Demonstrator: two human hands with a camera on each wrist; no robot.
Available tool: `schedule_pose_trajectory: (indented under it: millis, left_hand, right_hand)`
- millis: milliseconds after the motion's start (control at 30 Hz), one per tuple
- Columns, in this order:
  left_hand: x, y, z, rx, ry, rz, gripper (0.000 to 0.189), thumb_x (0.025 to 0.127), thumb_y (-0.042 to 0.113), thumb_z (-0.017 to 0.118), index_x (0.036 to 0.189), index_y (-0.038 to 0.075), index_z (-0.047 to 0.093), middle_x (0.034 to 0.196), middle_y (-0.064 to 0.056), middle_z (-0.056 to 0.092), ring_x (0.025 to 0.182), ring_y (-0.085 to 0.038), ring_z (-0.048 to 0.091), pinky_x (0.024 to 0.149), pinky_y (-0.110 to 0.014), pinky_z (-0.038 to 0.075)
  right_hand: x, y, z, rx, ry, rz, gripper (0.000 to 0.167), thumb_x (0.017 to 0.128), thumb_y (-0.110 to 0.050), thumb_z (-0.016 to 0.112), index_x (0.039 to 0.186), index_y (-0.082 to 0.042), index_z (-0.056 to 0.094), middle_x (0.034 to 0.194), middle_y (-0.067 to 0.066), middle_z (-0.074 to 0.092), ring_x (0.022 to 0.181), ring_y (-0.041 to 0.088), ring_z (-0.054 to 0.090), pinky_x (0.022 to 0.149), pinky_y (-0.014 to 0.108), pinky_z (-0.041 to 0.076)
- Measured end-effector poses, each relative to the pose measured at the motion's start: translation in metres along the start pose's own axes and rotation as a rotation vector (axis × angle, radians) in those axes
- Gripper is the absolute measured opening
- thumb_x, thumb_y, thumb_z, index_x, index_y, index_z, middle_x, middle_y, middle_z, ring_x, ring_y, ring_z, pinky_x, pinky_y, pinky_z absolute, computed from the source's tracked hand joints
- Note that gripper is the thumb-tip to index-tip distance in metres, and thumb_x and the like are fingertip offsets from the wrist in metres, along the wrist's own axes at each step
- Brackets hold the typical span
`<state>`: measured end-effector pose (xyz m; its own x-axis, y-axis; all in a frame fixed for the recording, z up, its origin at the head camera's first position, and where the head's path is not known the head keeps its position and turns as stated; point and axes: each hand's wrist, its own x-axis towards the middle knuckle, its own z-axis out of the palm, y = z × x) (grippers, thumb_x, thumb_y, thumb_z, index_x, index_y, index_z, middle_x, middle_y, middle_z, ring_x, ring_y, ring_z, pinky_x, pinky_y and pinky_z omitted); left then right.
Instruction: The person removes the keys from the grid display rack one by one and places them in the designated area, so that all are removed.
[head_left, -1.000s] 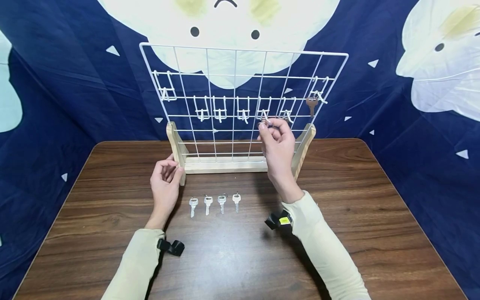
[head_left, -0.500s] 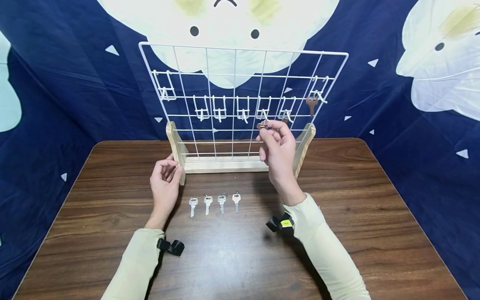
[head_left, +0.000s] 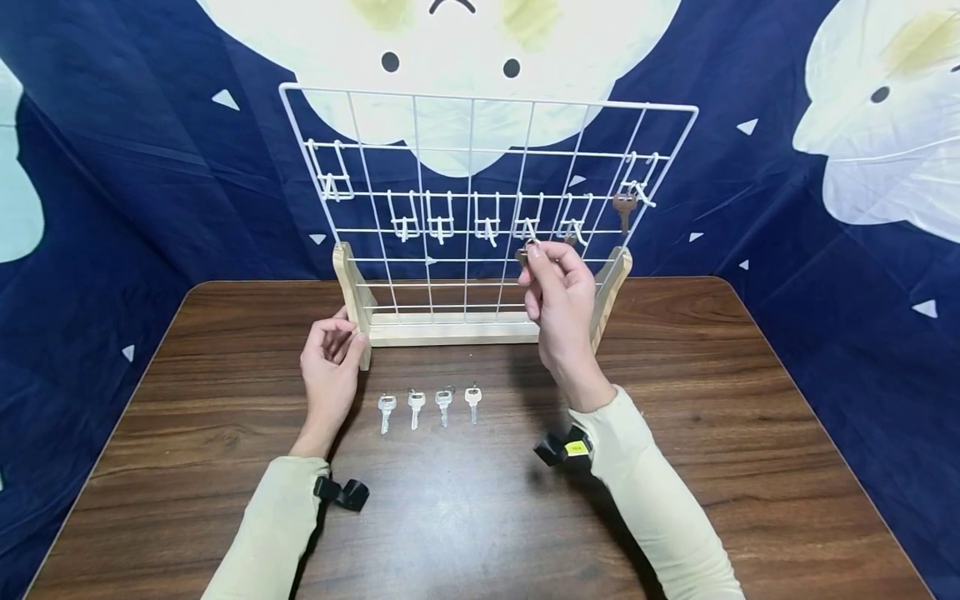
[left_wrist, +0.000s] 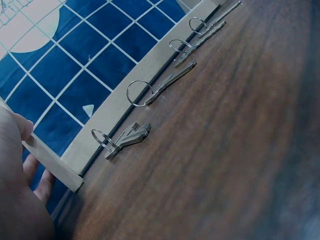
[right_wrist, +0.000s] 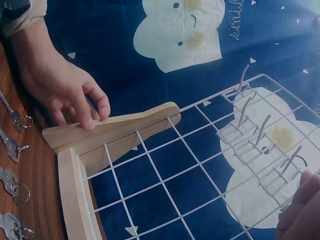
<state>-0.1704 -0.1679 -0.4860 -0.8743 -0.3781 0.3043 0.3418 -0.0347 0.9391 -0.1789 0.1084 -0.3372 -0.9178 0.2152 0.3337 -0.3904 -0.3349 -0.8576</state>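
In the head view, my right hand (head_left: pixel 564 312) pinches a small brownish key (head_left: pixel 522 257) by its ring end, just below a white wire hook (head_left: pixel 529 227) on the grid rack (head_left: pixel 472 99). Fingers cover much of the key, and I cannot tell whether its ring touches the hook. At the rack's left end, my left hand (head_left: pixel 330 367) grips the wooden side support (head_left: pixel 352 292) between thumb and fingers. The right wrist view shows that left hand (right_wrist: pixel 65 85) on the wood, while the right hand (right_wrist: pixel 302 210) is cut off at the edge.
Several silver keys with rings lie in a row on the table, a silver key (head_left: pixel 386 410) leftmost. A brown key (head_left: pixel 624 212) hangs from the rightmost hook, and another dark key (head_left: pixel 571 240) shows behind my right fingers. More hooks, such as the left hook (head_left: pixel 330 185), line the rack.
My right hand has shifted slightly right and down, and the key in its fingers has turned, so less of it shows now. The left hand has stayed on the support.
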Motion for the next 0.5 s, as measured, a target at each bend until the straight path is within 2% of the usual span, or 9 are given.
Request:
schedule_pose_trajectory:
  millis: [500]
  left_hand:
    - [0.0005,-0.0021,-0.0009,0.002,-0.004,0.005,0.022,0.099,-0.016,0.068,0.117,-0.021,0.055,0.147,-0.017,0.069,0.124,-0.008,0.069,0.106,-0.019,0.056]
  right_hand:
    - [-0.0045,-0.0044,-0.0024,0.025,0.015,-0.031,0.023,0.105,0.001,0.061,0.095,-0.016,0.072,0.066,-0.004,0.063,0.047,0.001,0.043,0.04,0.013,0.029]
